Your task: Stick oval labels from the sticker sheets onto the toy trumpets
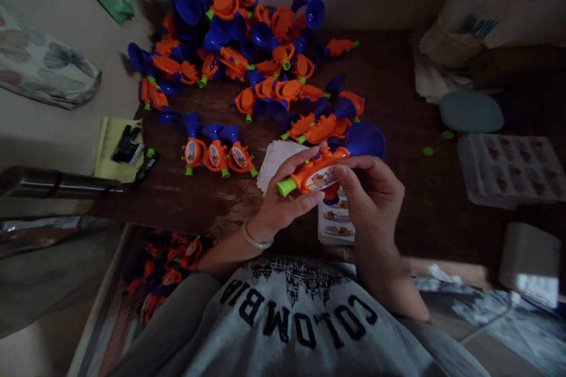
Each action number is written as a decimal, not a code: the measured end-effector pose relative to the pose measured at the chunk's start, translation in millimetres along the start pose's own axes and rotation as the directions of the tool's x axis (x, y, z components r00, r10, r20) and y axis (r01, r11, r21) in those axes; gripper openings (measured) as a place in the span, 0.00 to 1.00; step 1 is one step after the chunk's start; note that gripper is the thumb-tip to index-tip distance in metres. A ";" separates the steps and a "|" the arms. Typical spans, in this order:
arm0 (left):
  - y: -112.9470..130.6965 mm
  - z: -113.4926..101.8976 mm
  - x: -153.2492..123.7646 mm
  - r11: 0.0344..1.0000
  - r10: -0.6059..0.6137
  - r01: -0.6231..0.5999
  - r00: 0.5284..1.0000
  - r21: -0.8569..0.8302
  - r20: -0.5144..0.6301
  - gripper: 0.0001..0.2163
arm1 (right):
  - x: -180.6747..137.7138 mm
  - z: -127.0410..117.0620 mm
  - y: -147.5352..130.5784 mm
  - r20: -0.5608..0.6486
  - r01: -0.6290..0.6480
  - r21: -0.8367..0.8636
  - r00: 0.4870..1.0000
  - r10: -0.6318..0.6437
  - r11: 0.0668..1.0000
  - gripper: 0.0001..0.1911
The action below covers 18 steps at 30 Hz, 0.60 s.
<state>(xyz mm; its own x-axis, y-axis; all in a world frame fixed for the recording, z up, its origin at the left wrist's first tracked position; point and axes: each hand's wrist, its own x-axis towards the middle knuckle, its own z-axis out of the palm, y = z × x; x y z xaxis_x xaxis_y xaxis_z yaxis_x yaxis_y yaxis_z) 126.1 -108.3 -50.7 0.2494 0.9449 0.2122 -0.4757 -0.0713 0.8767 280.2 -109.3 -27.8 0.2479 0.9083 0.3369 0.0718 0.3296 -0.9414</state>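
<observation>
An orange toy trumpet (pixel 329 164) with a blue bell and a green mouthpiece lies across both my hands above the dark wooden table (pixel 398 88). My left hand (pixel 283 203) wraps round its mouthpiece end from below. The fingers of my right hand (pixel 371 188) press on an oval sticker on the toy's side. A sticker sheet (pixel 335 221) lies under my hands, and a stack of white papers (pixel 276 159) sits just left of the toy.
A big heap of the same trumpets (pixel 247 41) covers the far table. Three stickered ones (pixel 216 153) stand in a row on the left. Sticker sheets (pixel 513 168) and a round lid (pixel 471 111) lie right. More trumpets (pixel 168 271) fill a box below.
</observation>
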 end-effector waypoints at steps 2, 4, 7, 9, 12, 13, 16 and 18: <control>-2.1 0.2 0.8 1.000 0.016 -0.016 1.000 0.002 -0.005 0.28 | -1.1 0.3 0.2 -0.006 0.011 -0.022 1.000 -0.011 1.000 0.02; -3.8 0.6 1.4 0.999 0.033 -0.033 0.999 0.012 -0.014 0.27 | -2.1 0.7 0.8 -0.011 0.020 -0.057 1.000 -0.021 0.998 0.02; -6.2 1.3 1.8 0.996 0.082 -0.081 0.996 0.024 -0.035 0.24 | -3.1 1.6 2.1 -0.013 0.058 -0.119 0.998 -0.060 0.991 0.02; -7.8 1.8 1.9 0.993 0.113 -0.110 0.992 0.043 -0.055 0.23 | -3.1 2.4 2.6 -0.008 0.089 -0.169 0.996 -0.092 0.981 0.02; -8.9 2.3 2.2 0.987 0.149 -0.145 0.987 0.071 -0.065 0.22 | -1.8 3.4 1.0 0.008 0.143 -0.261 0.989 -0.146 0.955 0.03; -8.7 2.4 2.2 0.985 0.159 -0.153 0.985 0.080 -0.065 0.22 | -1.1 3.7 -0.2 0.014 0.167 -0.287 0.985 -0.170 0.943 0.03; -7.0 2.4 2.4 0.980 0.172 -0.163 0.983 0.110 -0.071 0.22 | 1.3 4.8 -4.8 0.026 0.240 -0.335 0.969 -0.245 0.911 0.01; -5.6 2.4 2.6 0.977 0.178 -0.168 0.982 0.131 -0.064 0.22 | 2.7 5.7 -7.3 0.033 0.271 -0.357 0.960 -0.278 0.894 0.02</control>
<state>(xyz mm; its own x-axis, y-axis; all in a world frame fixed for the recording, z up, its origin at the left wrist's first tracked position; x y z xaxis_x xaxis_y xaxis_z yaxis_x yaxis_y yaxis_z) 131.5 -106.2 -54.0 0.1061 0.9357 0.3364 -0.3959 -0.2706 0.8775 274.8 -107.9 -19.9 0.1863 0.7890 0.5855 0.4765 0.4486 -0.7561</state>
